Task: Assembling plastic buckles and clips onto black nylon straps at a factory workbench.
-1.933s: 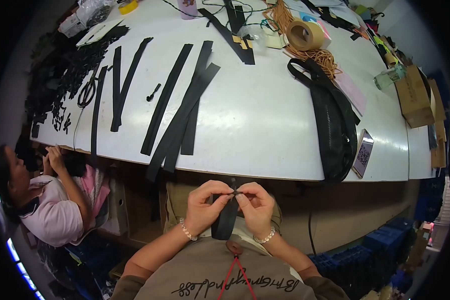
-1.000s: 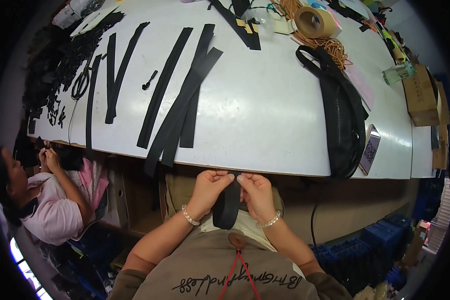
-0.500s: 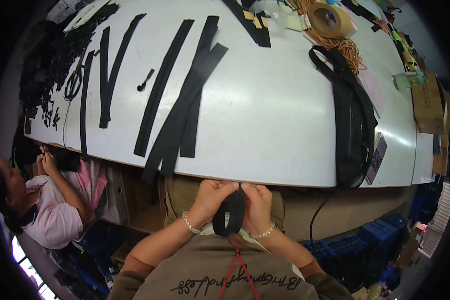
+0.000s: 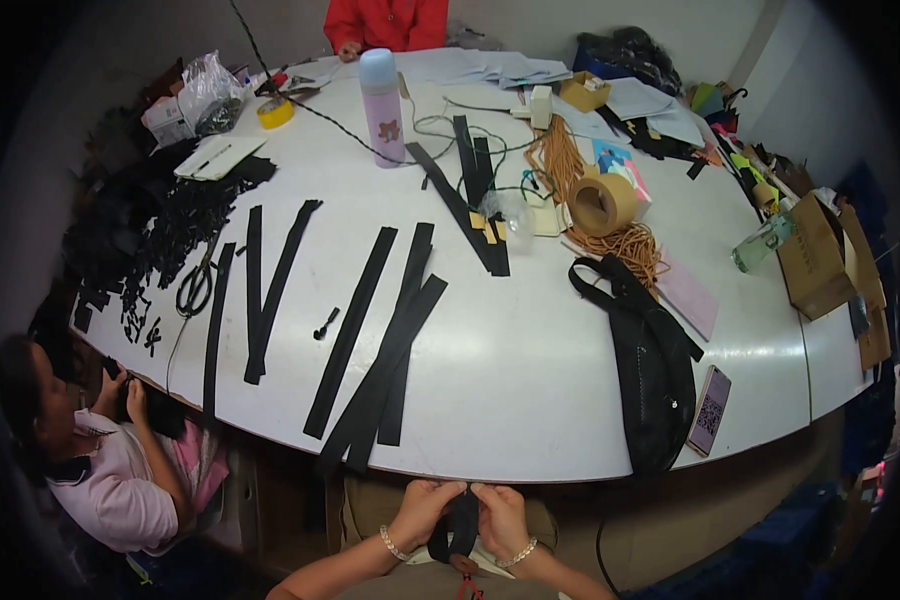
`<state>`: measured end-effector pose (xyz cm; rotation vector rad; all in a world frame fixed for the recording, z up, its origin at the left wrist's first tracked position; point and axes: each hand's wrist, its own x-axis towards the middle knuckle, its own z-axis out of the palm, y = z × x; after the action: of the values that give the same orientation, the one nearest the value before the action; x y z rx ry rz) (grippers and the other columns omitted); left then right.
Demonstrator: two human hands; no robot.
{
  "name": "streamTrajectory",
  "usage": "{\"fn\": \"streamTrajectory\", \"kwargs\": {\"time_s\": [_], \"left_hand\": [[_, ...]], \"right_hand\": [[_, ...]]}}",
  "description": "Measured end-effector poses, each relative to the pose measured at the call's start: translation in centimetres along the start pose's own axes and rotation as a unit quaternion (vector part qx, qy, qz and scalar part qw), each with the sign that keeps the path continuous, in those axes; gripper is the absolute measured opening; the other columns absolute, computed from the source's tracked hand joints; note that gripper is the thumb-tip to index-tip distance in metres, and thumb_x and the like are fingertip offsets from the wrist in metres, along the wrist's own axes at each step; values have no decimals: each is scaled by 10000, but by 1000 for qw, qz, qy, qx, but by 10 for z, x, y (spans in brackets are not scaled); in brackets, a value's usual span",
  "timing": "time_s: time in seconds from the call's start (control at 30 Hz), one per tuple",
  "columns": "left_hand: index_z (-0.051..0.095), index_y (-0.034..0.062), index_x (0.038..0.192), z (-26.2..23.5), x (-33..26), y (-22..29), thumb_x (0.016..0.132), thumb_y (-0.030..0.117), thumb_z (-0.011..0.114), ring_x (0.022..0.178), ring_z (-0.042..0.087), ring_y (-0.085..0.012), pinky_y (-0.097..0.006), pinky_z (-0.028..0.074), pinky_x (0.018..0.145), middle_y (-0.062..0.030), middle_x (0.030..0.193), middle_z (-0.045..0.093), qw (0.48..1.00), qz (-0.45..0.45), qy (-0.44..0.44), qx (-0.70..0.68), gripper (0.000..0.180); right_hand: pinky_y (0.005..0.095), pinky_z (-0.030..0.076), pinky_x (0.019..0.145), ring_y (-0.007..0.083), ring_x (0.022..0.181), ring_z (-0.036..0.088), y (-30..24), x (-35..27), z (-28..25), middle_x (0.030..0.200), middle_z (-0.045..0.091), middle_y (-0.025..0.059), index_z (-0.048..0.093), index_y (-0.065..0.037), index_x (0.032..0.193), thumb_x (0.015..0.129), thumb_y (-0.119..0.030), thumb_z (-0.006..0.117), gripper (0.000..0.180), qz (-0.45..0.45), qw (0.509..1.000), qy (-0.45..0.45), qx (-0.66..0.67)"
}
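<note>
At the table's near edge, both hands pinch the top of a black fabric strap (image 4: 460, 527) that hangs down in a loop. My left hand (image 4: 422, 512) grips it from one side, my right hand (image 4: 501, 518) from the other, fingertips almost meeting. Whatever small detail lies between the fingertips is hidden. Just ahead to the left, several flat black strips (image 4: 390, 370) lie on the white table (image 4: 515, 400), some crossing and hanging over the edge. A black bag (image 4: 655, 380) with a handle loop rests at the right.
A phone (image 4: 709, 411) lies beside the bag. Behind it are a tape roll (image 4: 604, 205), orange cord (image 4: 625, 250) and an open cardboard box (image 4: 820, 260). Scissors (image 4: 195, 287) sit at left. A bottle (image 4: 381, 110) stands far back. One person (image 4: 120, 480) sits left, another (image 4: 385, 25) across.
My view has tipped upward, so the table's far side and the person in red now show. Both hands keep their pinch on the strap.
</note>
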<state>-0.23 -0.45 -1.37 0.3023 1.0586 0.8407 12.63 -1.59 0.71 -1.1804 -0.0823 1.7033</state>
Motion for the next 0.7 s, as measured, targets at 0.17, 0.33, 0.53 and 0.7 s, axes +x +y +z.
{"fn": "streamTrajectory", "kwargs": {"time_s": [0.17,0.33,0.53,0.7], "left_hand": [[657,9,903,1,-2,2,840,117,644,656,569,-64,-192,436,558,-16,814,650,1000,2,7,20,126],[670,9,891,-7,1,4,860,82,617,719,612,-96,-223,496,633,-43,842,670,998,4,4,62,96],[595,36,965,-3,-27,7,871,133,647,733,593,-75,-189,479,644,-29,879,642,998,-29,-40,36,145],[627,-25,1047,25,-64,49,866,27,623,808,609,-78,-203,501,722,-57,921,660,978,174,-71,86,188]], "right_hand": [[232,454,659,101,720,582,16,8,-8,815,638,40,624,-10,810,847,-1,592,50,-23,998,9,49],[217,427,617,87,674,554,13,1,6,771,617,19,615,-20,802,847,-8,592,51,-44,997,31,58],[215,425,550,84,607,531,0,-5,-14,694,578,12,596,-25,809,893,-71,558,103,-35,996,-71,-46],[205,448,605,81,649,538,-39,-41,8,773,599,36,519,11,1129,941,-91,489,216,-92,961,-237,-109]]}}
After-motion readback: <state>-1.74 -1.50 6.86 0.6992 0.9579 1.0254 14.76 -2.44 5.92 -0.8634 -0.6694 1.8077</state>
